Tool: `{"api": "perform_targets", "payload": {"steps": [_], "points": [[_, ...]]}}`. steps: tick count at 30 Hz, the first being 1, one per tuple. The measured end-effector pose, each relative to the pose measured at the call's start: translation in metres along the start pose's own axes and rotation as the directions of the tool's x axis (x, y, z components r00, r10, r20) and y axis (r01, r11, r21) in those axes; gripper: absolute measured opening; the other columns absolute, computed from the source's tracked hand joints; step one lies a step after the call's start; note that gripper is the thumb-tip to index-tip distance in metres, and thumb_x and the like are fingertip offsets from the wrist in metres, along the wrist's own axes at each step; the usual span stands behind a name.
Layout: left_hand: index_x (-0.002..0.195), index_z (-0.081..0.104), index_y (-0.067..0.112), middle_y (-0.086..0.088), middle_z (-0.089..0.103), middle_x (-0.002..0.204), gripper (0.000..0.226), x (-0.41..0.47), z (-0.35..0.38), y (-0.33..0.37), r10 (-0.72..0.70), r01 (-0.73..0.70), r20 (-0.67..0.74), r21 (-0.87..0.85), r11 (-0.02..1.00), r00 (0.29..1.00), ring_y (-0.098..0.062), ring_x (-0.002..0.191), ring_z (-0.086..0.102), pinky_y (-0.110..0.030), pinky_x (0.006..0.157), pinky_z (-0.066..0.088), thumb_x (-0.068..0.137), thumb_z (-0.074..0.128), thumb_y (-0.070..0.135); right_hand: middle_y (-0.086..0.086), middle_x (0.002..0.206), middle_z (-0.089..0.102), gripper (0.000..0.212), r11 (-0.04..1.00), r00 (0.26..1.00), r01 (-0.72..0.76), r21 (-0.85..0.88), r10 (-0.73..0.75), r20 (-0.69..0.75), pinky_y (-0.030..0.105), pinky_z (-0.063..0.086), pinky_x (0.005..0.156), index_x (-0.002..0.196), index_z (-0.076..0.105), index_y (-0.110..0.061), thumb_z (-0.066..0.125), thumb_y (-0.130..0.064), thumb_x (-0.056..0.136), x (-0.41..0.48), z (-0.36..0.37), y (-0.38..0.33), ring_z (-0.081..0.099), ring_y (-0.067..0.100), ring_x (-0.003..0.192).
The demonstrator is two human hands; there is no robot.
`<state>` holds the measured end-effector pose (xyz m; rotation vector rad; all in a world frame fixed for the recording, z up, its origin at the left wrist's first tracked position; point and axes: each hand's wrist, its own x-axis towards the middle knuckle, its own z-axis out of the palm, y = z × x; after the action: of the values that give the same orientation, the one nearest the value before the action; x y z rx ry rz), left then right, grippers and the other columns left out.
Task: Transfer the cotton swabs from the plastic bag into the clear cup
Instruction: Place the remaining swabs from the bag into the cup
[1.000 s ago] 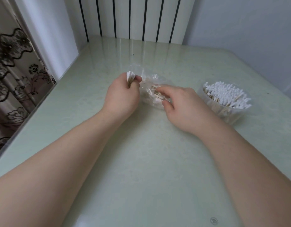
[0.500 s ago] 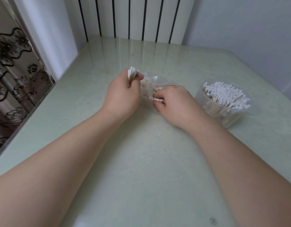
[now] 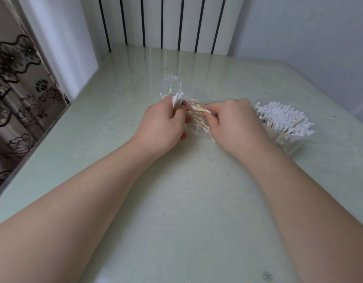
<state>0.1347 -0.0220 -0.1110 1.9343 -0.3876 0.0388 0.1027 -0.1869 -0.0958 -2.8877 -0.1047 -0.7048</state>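
Sitting closer now: right hand point(image 3: 235, 125) pinching swabs point(image 3: 197, 117) in bag point(image 3: 172, 84), left hand point(image 3: 162, 123) gripping more swabs; might scatter if yanked.

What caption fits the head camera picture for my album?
Left hand and right hand grip cotton swabs at the plastic bag, beside a swab-filled clear cup.

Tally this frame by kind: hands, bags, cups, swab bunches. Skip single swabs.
Hands: 2, left hand and right hand
Plastic bag: 1
Clear cup: 1
Swab bunches: 3, left-hand bunch, bag bunch pinched by the right hand, cup bunch
Total: 7
Single swabs are too many to count.
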Motion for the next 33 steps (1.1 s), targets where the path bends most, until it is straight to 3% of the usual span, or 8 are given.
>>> {"api": "perform_targets", "payload": {"steps": [5,9,14,17,21,24,28,33], "points": [[0.102,0.061,0.027,0.007,0.070,0.099,0.020,0.004,-0.001,-0.003,-0.044,0.041,-0.066,-0.037,0.998,0.997,-0.014,0.059,0.070,-0.027,0.052,0.047,0.103,0.042,0.021,0.010,0.068,0.065,0.024,0.996,0.997,0.031,0.082,-0.025,-0.074,0.041,0.050,0.071,0.082,0.069,-0.012,0.054,-0.027,0.092,-0.004,-0.008,0.001,0.059,0.039,0.075],[0.109,0.063,0.020,-0.002,0.071,0.104,0.021,0.005,0.000,0.001,-0.130,0.114,-0.054,-0.230,0.966,0.990,-0.013,0.063,0.067,-0.028,0.051,0.050,0.104,0.043,0.018,0.009,0.063,0.066,0.026,0.948,0.991,-0.066,0.310,0.099,-0.092,0.042,0.053,0.070,0.077,0.069,-0.011,0.055,-0.028,0.090,-0.007,-0.010,-0.002,0.065,0.031,0.067],[0.112,0.063,0.018,0.000,0.069,0.093,0.021,0.006,-0.001,0.007,-0.191,0.165,-0.019,-0.431,0.887,0.981,-0.011,0.056,0.055,-0.024,0.052,0.042,0.106,0.043,0.016,0.002,0.062,0.069,0.021,0.689,0.939,-0.263,0.675,0.344,0.014,0.040,0.056,0.058,0.074,0.071,-0.019,0.059,-0.020,0.091,-0.007,-0.010,-0.013,0.065,0.015,0.053],[0.104,0.064,0.019,0.000,0.060,0.087,0.017,0.005,0.001,0.010,-0.209,0.205,0.052,-0.516,0.832,0.977,-0.010,0.047,0.039,-0.023,0.048,0.030,0.106,0.048,0.020,0.004,0.061,0.065,0.025,0.510,0.925,-0.309,0.803,0.356,0.129,0.027,0.046,0.046,0.076,0.070,-0.016,0.059,-0.011,0.098,-0.008,-0.015,-0.020,0.054,0.012,0.044],[0.101,0.064,0.018,0.009,0.051,0.070,0.030,0.003,-0.003,0.017,-0.160,0.189,0.102,-0.567,0.802,0.982,-0.010,0.046,0.026,-0.028,0.049,0.019,0.105,0.050,0.044,0.001,0.058,0.062,0.021,0.357,0.919,-0.317,0.879,0.345,0.192,0.023,0.044,0.042,0.082,0.068,-0.008,0.057,-0.008,0.100,-0.008,-0.011,-0.027,0.055,0.011,0.046],[0.100,0.064,0.018,0.006,0.047,0.068,0.031,0.000,-0.004,0.018,-0.131,0.179,0.125,-0.568,0.803,0.984,-0.011,0.049,0.023,-0.032,0.051,0.017,0.103,0.052,0.046,0.000,0.059,0.063,0.023,0.325,0.925,-0.322,0.889,0.308,0.222,0.024,0.044,0.043,0.081,0.069,-0.011,0.056,-0.007,0.100,-0.009,-0.009,-0.029,0.056,0.013,0.050],[0.105,0.067,0.018,0.003,0.055,0.079,0.024,0.002,-0.006,0.017,-0.174,0.233,0.156,-0.633,0.738,0.972,-0.009,0.048,0.024,-0.023,0.045,0.019,0.105,0.053,0.037,0.004,0.063,0.064,0.022,0.311,0.935,-0.334,0.890,0.229,0.270,0.023,0.045,0.045,0.084,0.070,-0.012,0.056,-0.008,0.101,-0.011,-0.006,-0.031,0.057,0.014,0.052],[0.096,0.062,0.023,0.011,0.067,0.086,0.021,0.000,-0.008,0.020,-0.166,0.217,0.140,-0.618,0.755,0.976,0.000,0.043,0.044,-0.018,0.045,0.023,0.108,0.047,0.033,0.004,0.064,0.066,0.019,0.436,0.916,-0.399,0.807,0.146,0.375,0.023,0.047,0.046,0.090,0.069,0.005,0.059,-0.008,0.099,-0.013,-0.004,-0.029,0.058,0.011,0.051]]}}
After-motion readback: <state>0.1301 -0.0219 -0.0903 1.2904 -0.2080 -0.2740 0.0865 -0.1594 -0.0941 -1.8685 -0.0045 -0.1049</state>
